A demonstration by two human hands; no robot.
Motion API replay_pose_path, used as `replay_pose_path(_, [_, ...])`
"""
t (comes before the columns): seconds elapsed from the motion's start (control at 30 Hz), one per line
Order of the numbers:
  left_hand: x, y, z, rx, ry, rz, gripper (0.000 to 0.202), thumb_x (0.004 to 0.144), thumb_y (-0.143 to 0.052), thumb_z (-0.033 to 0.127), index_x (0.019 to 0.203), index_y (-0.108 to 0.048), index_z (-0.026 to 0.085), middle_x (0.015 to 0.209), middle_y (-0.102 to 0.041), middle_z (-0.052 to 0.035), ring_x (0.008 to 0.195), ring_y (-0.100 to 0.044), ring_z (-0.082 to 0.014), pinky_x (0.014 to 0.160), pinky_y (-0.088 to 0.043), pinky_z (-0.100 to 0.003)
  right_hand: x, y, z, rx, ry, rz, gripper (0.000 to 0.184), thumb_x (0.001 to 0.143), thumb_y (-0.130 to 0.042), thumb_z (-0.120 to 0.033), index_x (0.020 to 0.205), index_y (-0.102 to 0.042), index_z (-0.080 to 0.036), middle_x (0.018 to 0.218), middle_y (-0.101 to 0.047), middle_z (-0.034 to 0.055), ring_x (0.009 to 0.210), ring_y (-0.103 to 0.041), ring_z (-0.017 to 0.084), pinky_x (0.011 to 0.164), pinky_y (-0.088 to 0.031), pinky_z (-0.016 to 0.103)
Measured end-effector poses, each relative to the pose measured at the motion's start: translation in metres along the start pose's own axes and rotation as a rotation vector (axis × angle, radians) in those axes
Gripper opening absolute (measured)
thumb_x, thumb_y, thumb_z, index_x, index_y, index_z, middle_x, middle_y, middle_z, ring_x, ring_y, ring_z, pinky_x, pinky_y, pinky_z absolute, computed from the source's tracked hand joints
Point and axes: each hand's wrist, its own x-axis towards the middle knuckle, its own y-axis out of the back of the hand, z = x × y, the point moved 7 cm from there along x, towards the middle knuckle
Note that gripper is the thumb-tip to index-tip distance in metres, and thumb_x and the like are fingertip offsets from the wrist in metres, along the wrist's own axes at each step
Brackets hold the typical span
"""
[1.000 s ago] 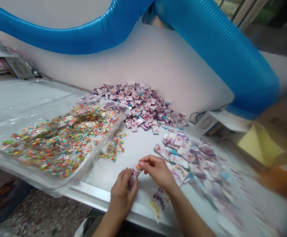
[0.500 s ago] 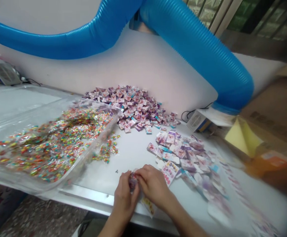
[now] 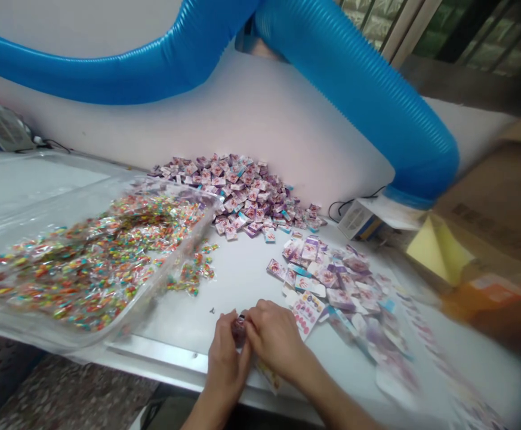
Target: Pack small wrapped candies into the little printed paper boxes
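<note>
Two hands pinched one small packet (image 3: 240,329) over the white table (image 3: 175,322).
The left hand (image 3: 227,364) and right hand (image 3: 276,337) curled narrowly around the packet, mostly hiding it, near the table's front edge. A clear tray (image 3: 184,257) of colourful wrapped pieces (image 3: 94,269) lay leftward, loose printed sachets (image 3: 327,280) rightward, both within reach. The hands had closed together since the earlier view.

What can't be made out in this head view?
Small shiny packet between the left hand and right hand: fingers hide its print.
Printed paper sachet below the right hand: the hand covers most of it.
Purple-printed paper sachets, lower right: blurred, print unreadable.
Orange box, right: blurred, label unreadable.
</note>
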Motion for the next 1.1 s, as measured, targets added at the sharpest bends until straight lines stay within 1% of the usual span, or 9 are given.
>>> replay_pose_path(0.07, [0.000, 0.002, 0.002, -0.012, -0.004, 0.024, 0.038, 0.083, -0.054, 0.025, 0.118, -0.043, 0.015, 0.105, -0.062, -0.0148, 0.097, -0.064, -0.0257, 0.078, -0.056, -0.042, 0.001, 0.000, 0.001, -0.020, -0.019, -0.019, 0.018, 0.089, -0.047, -0.023, 0.085, -0.065, -0.021, 0.082, -0.062, 0.0041, 0.078, -0.057, 0.018, 0.063, -0.034, 0.027])
replay_pose_path(0.23, [0.001, 0.004, -0.001, -0.057, 0.068, 0.041, 0.036, 0.084, -0.054, 0.027, 0.116, -0.044, 0.015, 0.101, -0.062, -0.0132, 0.090, -0.065, -0.0231, 0.074, -0.056, -0.039, 0.002, 0.002, 0.001, -0.029, -0.072, 0.069, 0.011, 0.089, -0.051, -0.026, 0.087, -0.061, -0.022, 0.088, -0.061, 0.0034, 0.083, -0.057, 0.019, 0.062, -0.034, 0.027])
replay_pose_path(0.37, [-0.004, 0.003, -0.005, -0.105, 0.121, 0.045, 0.038, 0.082, -0.054, 0.029, 0.117, -0.044, 0.016, 0.098, -0.060, -0.0116, 0.087, -0.064, -0.0236, 0.073, -0.055, -0.039, 0.003, -0.004, -0.009, -0.086, 0.015, 0.018, 0.021, 0.091, -0.044, -0.021, 0.082, -0.063, -0.021, 0.083, -0.060, 0.0042, 0.076, -0.057, 0.017, 0.058, -0.032, 0.027])
replay_pose_path(0.47, [-0.007, 0.004, -0.008, -0.119, 0.186, 0.070, 0.038, 0.082, -0.052, 0.030, 0.116, -0.044, 0.016, 0.098, -0.060, -0.0113, 0.089, -0.063, -0.0247, 0.076, -0.054, -0.042, 0.004, -0.003, -0.011, -0.091, 0.033, -0.004, 0.017, 0.089, -0.046, -0.021, 0.085, -0.062, -0.020, 0.084, -0.060, 0.0046, 0.074, -0.057, 0.017, 0.057, -0.032, 0.027])
replay_pose_path(0.67, [-0.006, 0.003, -0.008, -0.133, 0.250, 0.045, 0.038, 0.079, -0.052, 0.031, 0.114, -0.044, 0.017, 0.094, -0.061, -0.0090, 0.082, -0.064, -0.0242, 0.071, -0.054, -0.042, 0.001, -0.005, -0.013, -0.075, 0.095, 0.067, 0.015, 0.088, -0.046, -0.019, 0.084, -0.060, -0.018, 0.085, -0.060, 0.0048, 0.078, -0.056, 0.018, 0.061, -0.033, 0.027])
replay_pose_path(0.77, [-0.004, 0.004, -0.008, -0.121, 0.246, 0.041, 0.037, 0.079, -0.051, 0.032, 0.113, -0.043, 0.018, 0.091, -0.061, -0.0081, 0.078, -0.065, -0.0238, 0.068, -0.054, -0.041, 0.001, -0.006, -0.011, -0.043, 0.085, 0.057, 0.014, 0.088, -0.047, -0.020, 0.085, -0.060, -0.019, 0.086, -0.060, 0.0046, 0.078, -0.056, 0.017, 0.062, -0.034, 0.026])
replay_pose_path(0.93, [-0.004, 0.005, -0.006, -0.073, 0.171, 0.034, 0.037, 0.080, -0.054, 0.034, 0.112, -0.044, 0.017, 0.092, -0.063, -0.0085, 0.076, -0.066, -0.0229, 0.064, -0.054, -0.037, 0.003, -0.006, -0.001, 0.070, -0.028, -0.030, 0.012, 0.086, -0.051, -0.024, 0.081, -0.062, -0.021, 0.082, -0.062, 0.0022, 0.076, -0.058, 0.017, 0.064, -0.035, 0.026])
replay_pose_path(1.0, [-0.005, 0.004, -0.007, -0.064, 0.163, 0.060, 0.037, 0.082, -0.052, 0.034, 0.114, -0.044, 0.017, 0.095, -0.063, -0.0095, 0.079, -0.066, -0.0229, 0.065, -0.054, -0.037, 0.005, -0.004, 0.004, 0.132, -0.080, 0.003, 0.008, 0.082, -0.056, -0.025, 0.087, -0.061, -0.021, 0.087, -0.063, 0.0023, 0.080, -0.059, 0.018, 0.066, -0.037, 0.026])
replay_pose_path(1.1, [-0.005, 0.005, -0.003, -0.029, 0.086, 0.092, 0.036, 0.084, -0.051, 0.030, 0.116, -0.042, 0.017, 0.098, -0.062, -0.0099, 0.081, -0.066, -0.0225, 0.070, -0.055, -0.038, 0.009, -0.004, 0.012, 0.297, -0.150, 0.062, 0.031, 0.076, -0.060, -0.024, 0.106, -0.057, -0.022, 0.102, -0.063, 0.0038, 0.090, -0.059, 0.019, 0.074, -0.040, 0.027])
